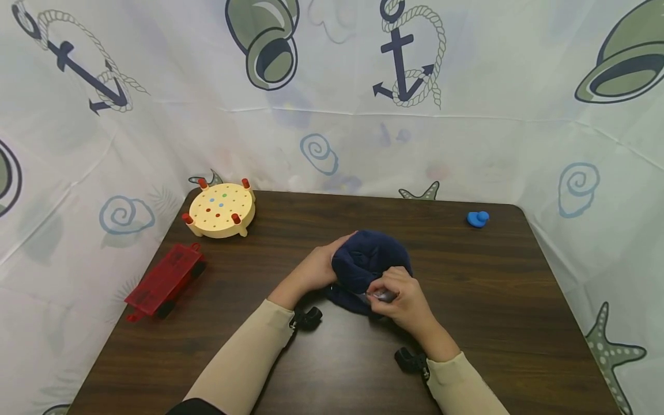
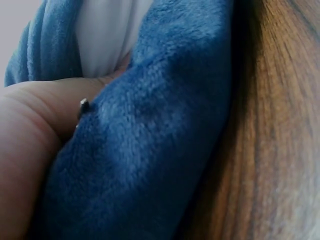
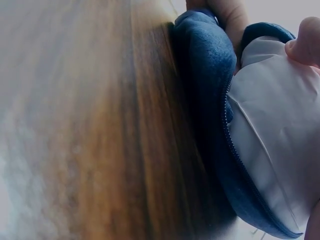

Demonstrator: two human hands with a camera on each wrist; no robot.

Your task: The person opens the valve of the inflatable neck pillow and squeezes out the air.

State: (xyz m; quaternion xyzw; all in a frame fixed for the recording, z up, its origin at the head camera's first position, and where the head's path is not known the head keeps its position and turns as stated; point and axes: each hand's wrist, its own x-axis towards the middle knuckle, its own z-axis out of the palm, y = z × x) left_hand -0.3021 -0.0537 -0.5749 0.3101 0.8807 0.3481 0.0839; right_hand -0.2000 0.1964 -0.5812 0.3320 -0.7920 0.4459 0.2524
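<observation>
While my left hand point(image 1: 311, 271) is gripping the blue plush cover's point(image 1: 365, 262) left side, my right hand's point(image 1: 402, 300) fingers are pinching its near edge, white insert point(image 3: 280, 150) showing.

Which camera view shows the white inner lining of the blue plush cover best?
The right wrist view: the white lining fills it, beside the zipper. The left wrist view shows a strip; the head view only a glimpse.
</observation>
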